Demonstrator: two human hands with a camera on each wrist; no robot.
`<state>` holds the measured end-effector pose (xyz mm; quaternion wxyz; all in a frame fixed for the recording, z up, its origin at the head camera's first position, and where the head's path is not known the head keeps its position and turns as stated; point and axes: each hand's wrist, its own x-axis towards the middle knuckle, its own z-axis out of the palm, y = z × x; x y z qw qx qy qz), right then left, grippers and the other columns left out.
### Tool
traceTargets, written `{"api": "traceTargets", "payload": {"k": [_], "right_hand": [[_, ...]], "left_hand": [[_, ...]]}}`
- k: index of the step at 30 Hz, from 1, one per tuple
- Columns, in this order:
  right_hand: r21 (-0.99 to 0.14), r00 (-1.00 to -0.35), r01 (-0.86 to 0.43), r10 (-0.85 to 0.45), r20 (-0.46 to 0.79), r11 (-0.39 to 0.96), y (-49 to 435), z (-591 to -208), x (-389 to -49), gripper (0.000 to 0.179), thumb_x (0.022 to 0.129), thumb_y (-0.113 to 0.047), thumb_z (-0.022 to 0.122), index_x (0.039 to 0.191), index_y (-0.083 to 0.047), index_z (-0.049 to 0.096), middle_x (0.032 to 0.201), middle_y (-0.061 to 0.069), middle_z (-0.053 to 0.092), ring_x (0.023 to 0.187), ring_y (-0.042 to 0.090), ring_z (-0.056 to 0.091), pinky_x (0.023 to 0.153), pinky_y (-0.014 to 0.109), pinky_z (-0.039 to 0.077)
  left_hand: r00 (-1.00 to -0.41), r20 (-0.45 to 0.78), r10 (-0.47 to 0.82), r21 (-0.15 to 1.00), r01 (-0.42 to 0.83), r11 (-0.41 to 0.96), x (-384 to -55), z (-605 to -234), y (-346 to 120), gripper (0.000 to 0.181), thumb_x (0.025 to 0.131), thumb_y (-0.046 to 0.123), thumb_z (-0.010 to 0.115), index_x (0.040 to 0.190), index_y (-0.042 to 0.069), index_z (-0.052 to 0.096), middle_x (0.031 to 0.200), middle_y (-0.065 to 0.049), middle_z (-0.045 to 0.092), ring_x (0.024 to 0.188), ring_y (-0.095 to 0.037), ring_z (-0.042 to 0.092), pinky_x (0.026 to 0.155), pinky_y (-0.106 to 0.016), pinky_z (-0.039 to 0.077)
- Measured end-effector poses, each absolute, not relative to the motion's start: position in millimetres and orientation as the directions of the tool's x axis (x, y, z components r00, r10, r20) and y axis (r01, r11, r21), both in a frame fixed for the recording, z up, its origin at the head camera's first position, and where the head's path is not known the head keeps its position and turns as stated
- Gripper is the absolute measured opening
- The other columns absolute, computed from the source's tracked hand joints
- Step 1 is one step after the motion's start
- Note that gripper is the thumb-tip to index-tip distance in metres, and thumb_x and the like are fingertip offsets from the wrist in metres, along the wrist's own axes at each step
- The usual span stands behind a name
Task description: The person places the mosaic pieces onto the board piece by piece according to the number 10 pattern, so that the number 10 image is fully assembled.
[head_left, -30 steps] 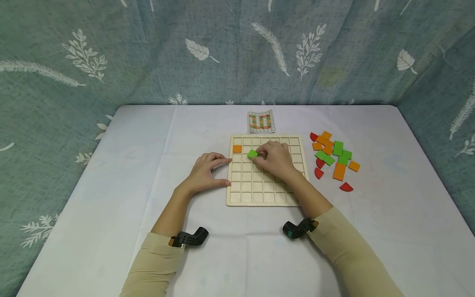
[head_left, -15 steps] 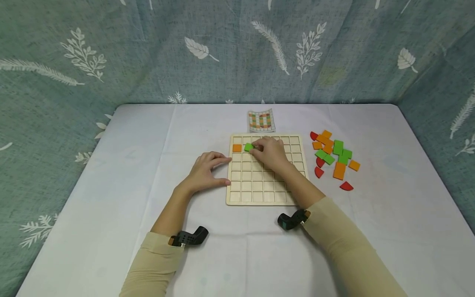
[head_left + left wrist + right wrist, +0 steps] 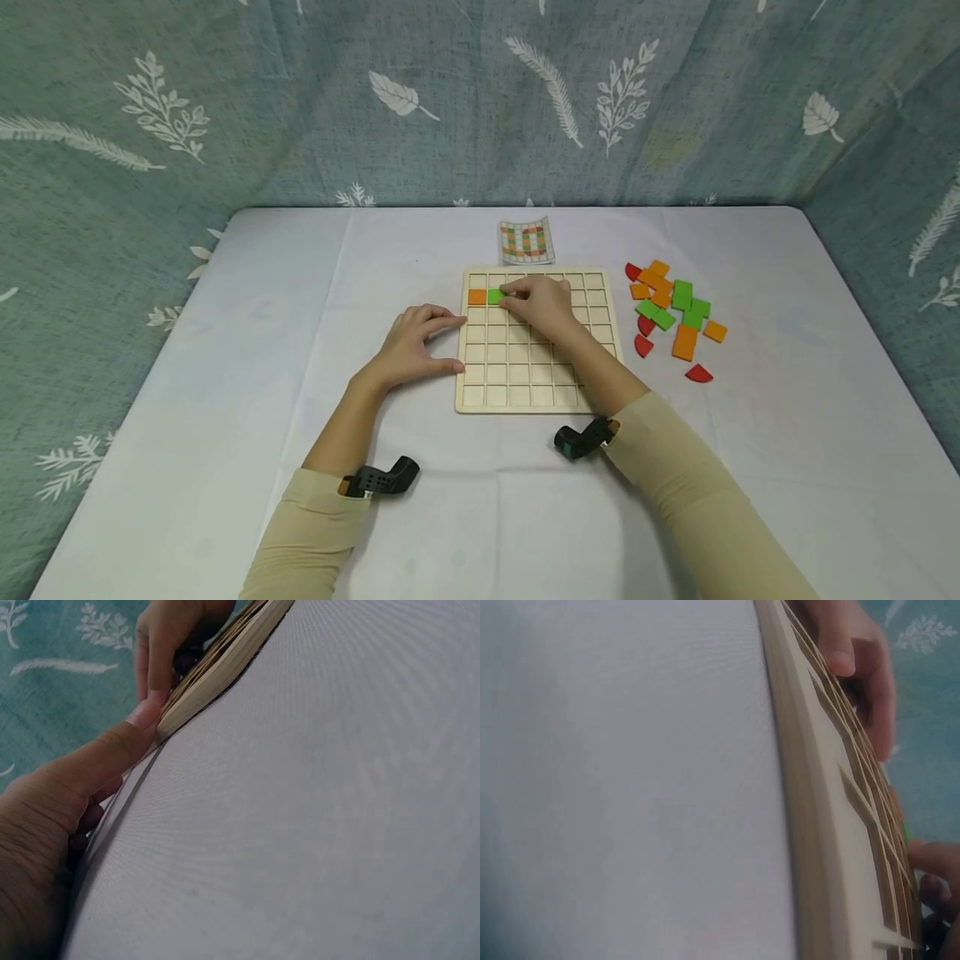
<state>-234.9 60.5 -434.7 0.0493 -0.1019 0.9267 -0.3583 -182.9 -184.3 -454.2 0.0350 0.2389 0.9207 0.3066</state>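
Flat green square tile (image 3: 494,297) lies at left hand's (image 3: 411,346) two o'clock, right hand's (image 3: 543,305) nine; right thumb and finger pinch it; widely spread left hand touches pale wooden grid board (image 3: 497,375).

Plain khaki fabric sleeves (image 3: 309,529), left one creased. Black bent left-wrist camera (image 3: 382,479); similar black right-wrist camera (image 3: 582,440) with small teal patch (image 3: 567,448).

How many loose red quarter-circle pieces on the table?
4, right of the wooden grid board: red quarter-circle piece at the back, second by green tiles, third just nearer, fourth nearest of all. More may be hidden.
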Motion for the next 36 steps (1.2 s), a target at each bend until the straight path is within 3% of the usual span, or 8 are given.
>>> {"api": "traceTargets", "payload": {"k": [5,10,18,28,36], "right_hand": [[-0.669,-0.971,-0.165,-0.239,-0.020,0.725,62.5,-435.1,-232.9,0.033,0.087,-0.036,0.067,0.116,-0.020,0.070,0.107,0.002,0.068,0.093,0.017,0.058,0.087,0.041,0.026],[-0.716,-0.966,-0.153,-0.255,-0.036,0.681,69.7,-431.3,-227.4,0.034,0.087,-0.034,0.068,0.118,-0.018,0.069,0.092,0.003,0.064,0.082,0.019,0.052,0.086,0.040,0.027],[-0.795,-0.975,-0.119,-0.223,-0.020,0.594,88.6,-425.4,-216.9,0.032,0.085,-0.027,0.071,0.113,-0.012,0.071,0.081,0.004,0.054,0.073,0.018,0.044,0.062,0.029,0.037],[-0.791,-0.972,-0.181,-0.227,0.055,0.584,114.9,-419.9,-201.9,0.034,0.083,-0.026,0.074,0.113,-0.009,0.071,0.078,0.006,0.055,0.072,0.020,0.045,0.057,0.029,0.034],[-0.721,-0.968,-0.232,-0.224,0.110,0.652,140.8,-412.7,-185.0,0.034,0.082,-0.025,0.074,0.112,-0.009,0.071,0.079,0.005,0.059,0.073,0.020,0.046,0.059,0.029,0.036]], "left_hand": [[-0.884,0.084,0.461,0.581,0.419,0.697,-182.9,-454.6,-184.3,0.073,0.069,0.047,0.081,0.133,0.020,0.057,0.126,-0.004,0.050,0.119,-0.025,0.039,0.100,-0.046,0.028],[-0.881,0.082,0.465,0.578,0.422,0.698,-182.8,-455.7,-184.3,0.074,0.069,0.047,0.080,0.133,0.020,0.056,0.126,-0.003,0.050,0.119,-0.025,0.039,0.100,-0.046,0.028],[-0.884,0.093,0.457,0.590,0.419,0.690,-182.8,-456.6,-184.6,0.073,0.067,0.042,0.083,0.132,0.019,0.057,0.125,-0.005,0.051,0.118,-0.026,0.040,0.100,-0.047,0.027],[-0.886,0.085,0.456,0.586,0.414,0.696,-183.2,-457.3,-184.8,0.073,0.068,0.042,0.083,0.133,0.019,0.057,0.126,-0.005,0.050,0.120,-0.026,0.038,0.101,-0.046,0.027],[-0.883,0.087,0.462,0.579,0.422,0.698,-183.1,-454.9,-183.4,0.074,0.068,0.042,0.082,0.133,0.018,0.057,0.127,-0.006,0.050,0.120,-0.027,0.039,0.101,-0.047,0.027]]}}
